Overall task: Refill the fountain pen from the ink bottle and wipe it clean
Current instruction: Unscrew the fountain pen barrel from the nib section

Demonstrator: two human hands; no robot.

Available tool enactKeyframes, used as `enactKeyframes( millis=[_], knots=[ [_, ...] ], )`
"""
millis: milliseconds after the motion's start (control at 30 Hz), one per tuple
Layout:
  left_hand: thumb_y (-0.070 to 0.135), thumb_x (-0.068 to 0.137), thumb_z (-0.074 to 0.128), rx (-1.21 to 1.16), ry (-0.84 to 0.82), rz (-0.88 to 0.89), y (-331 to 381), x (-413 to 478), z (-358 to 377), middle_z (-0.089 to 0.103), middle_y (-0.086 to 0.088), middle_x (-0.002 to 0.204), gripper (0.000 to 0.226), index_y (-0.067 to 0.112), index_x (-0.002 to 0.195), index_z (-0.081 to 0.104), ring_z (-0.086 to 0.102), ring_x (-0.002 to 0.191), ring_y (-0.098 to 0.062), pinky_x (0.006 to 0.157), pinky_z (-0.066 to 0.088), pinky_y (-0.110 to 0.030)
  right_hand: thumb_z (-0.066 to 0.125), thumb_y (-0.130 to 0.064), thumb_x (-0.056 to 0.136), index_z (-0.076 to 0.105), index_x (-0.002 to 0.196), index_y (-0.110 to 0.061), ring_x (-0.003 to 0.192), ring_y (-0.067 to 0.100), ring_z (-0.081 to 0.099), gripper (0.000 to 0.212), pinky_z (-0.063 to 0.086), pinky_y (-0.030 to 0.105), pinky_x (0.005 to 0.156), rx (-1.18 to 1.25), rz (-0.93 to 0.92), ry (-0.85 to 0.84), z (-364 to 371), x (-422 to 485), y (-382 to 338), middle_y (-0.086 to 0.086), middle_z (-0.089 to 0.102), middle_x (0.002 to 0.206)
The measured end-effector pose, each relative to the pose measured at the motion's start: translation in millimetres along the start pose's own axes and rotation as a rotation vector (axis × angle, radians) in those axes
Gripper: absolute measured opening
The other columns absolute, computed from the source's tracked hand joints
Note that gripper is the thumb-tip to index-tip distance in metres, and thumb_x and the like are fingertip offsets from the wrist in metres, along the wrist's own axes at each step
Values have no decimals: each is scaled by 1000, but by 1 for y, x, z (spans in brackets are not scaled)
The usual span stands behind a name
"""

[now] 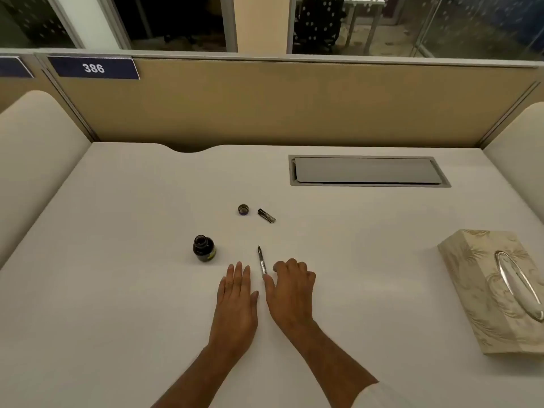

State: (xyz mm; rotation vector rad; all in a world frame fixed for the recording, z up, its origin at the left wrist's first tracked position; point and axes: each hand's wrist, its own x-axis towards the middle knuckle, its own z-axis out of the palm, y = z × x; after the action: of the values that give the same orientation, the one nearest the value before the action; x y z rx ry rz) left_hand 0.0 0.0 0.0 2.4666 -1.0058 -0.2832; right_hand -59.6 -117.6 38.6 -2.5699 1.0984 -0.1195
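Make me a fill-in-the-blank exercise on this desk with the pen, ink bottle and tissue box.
1. The ink bottle stands upright with its cap ___.
2. The fountain pen lies flat with its nib pointing ___ the person.
3. The blue sign on the partition reads ___.
4. The tissue box sits to the ___ of the fountain pen.
Missing words: off; away from; 386; right.
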Motion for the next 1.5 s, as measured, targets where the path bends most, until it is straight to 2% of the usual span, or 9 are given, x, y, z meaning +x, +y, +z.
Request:
enactKeyframes(
  millis=[500,667,833,933,1000,1100,1233,1333,1500],
  knots=[
    [31,110,27,41,-45,-6,-4,4,0,-5,-2,170,59,13,160,1,-21,152,-12,121,-21,-22,49,-38,100,69,103,-17,98,18,55,29,42,34,89,114,45,40,17,9,-1,0,66,102],
    [33,110,28,-14,-25,-41,2,7,-9,-4,-1,172,59,16,161,4,-20,152,-9,122,-16,-24,62,-34,95,70,91,-16,89,17,56,20,43,33,82,271,72,126,10,0,-1,0,68,92],
    [31,109,40,-406,58,-137,29,5,-36,35,4,164,47,20,154,40,21,155,-10,125,19,-28,72,-32,90,68,85,-21,84,13,56,12,48,29,74,492,40,198,-11,-14,-1,-9,66,85],
    [38,108,42,-783,-14,-269,47,6,-58,61,24,138,29,40,132,58,51,132,8,107,38,-13,72,-32,89,66,84,-26,86,9,60,9,53,29,74,648,53,142,-25,-24,-1,-13,66,83],
    [38,107,46,-1011,-54,-351,56,8,-70,71,27,123,25,42,119,68,59,122,11,105,43,-18,72,-32,88,65,82,-27,84,9,62,10,55,30,75,729,73,90,-35,-30,0,-12,68,81],
    [37,106,49,-1221,-117,-407,65,10,-85,75,11,125,30,28,125,71,65,124,-5,108,43,-30,72,-34,89,66,80,-27,75,10,63,13,55,27,69,803,67,32,-53,-39,0,-11,69,75],
    [23,106,50,-1455,-151,-434,74,11,-97,77,-12,123,30,8,124,70,69,122,-21,107,49,-43,73,-34,89,69,79,-28,71,9,63,12,53,19,64,904,59,-12,-81,-52,1,-10,71,76],
    [22,103,55,-1598,-173,-414,79,9,-105,74,-19,125,30,3,122,68,68,123,-28,99,55,-41,71,-36,91,74,86,-28,71,5,66,9,52,16,65,994,87,-107,-102,-57,4,-10,74,77],
    [22,97,60,-1781,-169,-407,85,8,-116,72,-25,125,36,-2,123,65,70,120,-34,90,62,-38,60,-43,95,77,82,-25,65,3,58,28,52,18,64,1089,152,-303,-126,-65,2,-6,68,69]
  ],
)
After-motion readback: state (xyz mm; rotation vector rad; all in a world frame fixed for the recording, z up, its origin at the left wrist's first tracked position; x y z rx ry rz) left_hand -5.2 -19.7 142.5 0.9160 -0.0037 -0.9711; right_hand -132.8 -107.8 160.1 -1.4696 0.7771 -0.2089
